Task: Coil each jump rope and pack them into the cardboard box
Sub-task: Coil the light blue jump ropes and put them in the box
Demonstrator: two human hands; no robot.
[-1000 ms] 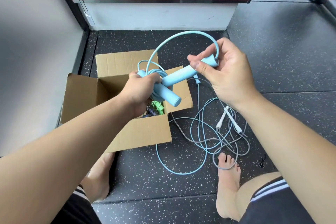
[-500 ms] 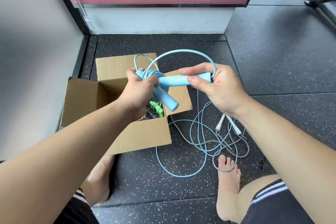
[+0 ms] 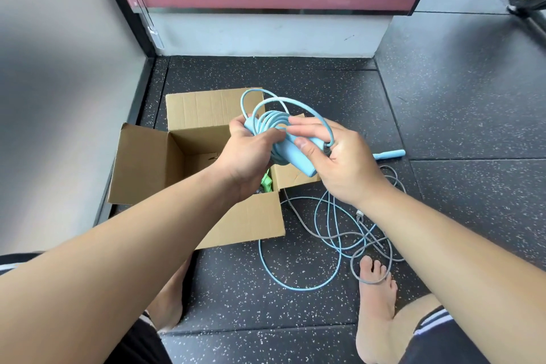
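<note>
A light blue jump rope (image 3: 273,121) is wound into loops around its two thick handles, held above the open cardboard box (image 3: 165,168). My left hand (image 3: 248,154) grips the coiled bundle from the left. My right hand (image 3: 339,159) holds the blue handle (image 3: 301,159) between thumb and fingers, with one loop of cord running over its fingers. Inside the box a green rope (image 3: 267,183) shows under my left wrist. Tangled on the floor to the right lie a thin blue rope (image 3: 295,284) and a grey rope (image 3: 363,251).
A slim blue handle (image 3: 390,154) lies on the dark speckled floor behind my right hand. My bare feet (image 3: 376,298) stand by the loose cords, one grey loop around the right toes. A grey wall is at left, a maroon panel ahead, black gym gear far right.
My right hand brought its handle down against the other one in my left hand, and the big cord loop above shrank into the bundle. The view shifted slightly.
</note>
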